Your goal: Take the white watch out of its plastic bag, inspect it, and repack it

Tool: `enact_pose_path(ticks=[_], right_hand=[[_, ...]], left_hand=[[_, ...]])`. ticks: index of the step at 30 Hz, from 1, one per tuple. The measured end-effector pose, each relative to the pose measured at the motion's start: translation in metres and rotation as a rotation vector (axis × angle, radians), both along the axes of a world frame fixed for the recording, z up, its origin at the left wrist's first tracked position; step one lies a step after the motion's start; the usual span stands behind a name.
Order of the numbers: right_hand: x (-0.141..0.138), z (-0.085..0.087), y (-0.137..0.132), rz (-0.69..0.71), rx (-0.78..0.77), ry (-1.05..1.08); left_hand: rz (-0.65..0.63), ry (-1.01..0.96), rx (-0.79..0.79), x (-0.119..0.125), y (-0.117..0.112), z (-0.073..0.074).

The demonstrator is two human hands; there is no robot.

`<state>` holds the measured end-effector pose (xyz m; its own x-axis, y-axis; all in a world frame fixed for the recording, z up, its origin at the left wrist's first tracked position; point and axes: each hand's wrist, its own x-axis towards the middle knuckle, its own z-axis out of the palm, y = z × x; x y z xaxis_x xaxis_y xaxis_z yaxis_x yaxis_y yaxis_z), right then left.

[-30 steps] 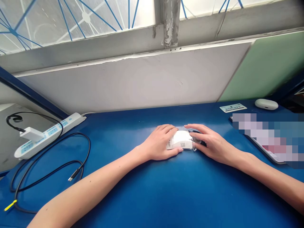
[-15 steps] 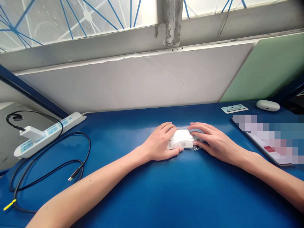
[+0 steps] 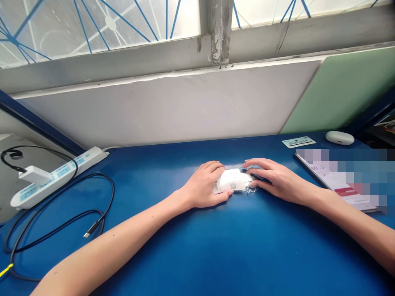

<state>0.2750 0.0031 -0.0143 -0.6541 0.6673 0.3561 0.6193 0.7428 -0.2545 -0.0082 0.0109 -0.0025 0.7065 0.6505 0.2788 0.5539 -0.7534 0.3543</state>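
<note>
On the blue table lies a small white packet [image 3: 230, 177] in clear plastic, with a printed square code on its front and a barcode label near its left end. My left hand [image 3: 207, 184] is wrapped round that left end, thumb along the near edge and fingers over the far side. At the packet's right end, my right hand [image 3: 271, 176] pinches the plastic between thumb and fingers. Something dark shows under these fingers, too covered to name. A short ball chain [image 3: 252, 189] pokes out by the right thumb tip.
A power strip [image 3: 61, 174] with a white charger [image 3: 35, 176] stands on the left. Its black cable [image 3: 112, 193] lies coiled there. To the right are a card [image 3: 298, 142], a white earbud case [image 3: 340, 138] and a partly blurred phone or tablet [image 3: 330, 174].
The view has shifted slightly. A white piece and the ball chain show more plainly at the packet's right end, beside my right fingers. My left hand keeps its hold.
</note>
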Motion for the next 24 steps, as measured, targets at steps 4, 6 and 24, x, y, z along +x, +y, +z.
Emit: enact_pose_path(ticks=[4, 6, 24], right_hand=[[0.004, 0.006, 0.002, -0.006, -0.100, 0.010], [0.006, 0.007, 0.003, -0.007, -0.128, 0.005], [-0.009, -0.002, -0.007, -0.124, -0.053, 0.081]], left_hand=[[-0.005, 0.021, -0.010, 0.000, 0.000, 0.001], [-0.001, 0.032, -0.016, 0.000, -0.001, 0.001], [-0.012, 0.049, -0.002, 0.000, -0.002, 0.000]])
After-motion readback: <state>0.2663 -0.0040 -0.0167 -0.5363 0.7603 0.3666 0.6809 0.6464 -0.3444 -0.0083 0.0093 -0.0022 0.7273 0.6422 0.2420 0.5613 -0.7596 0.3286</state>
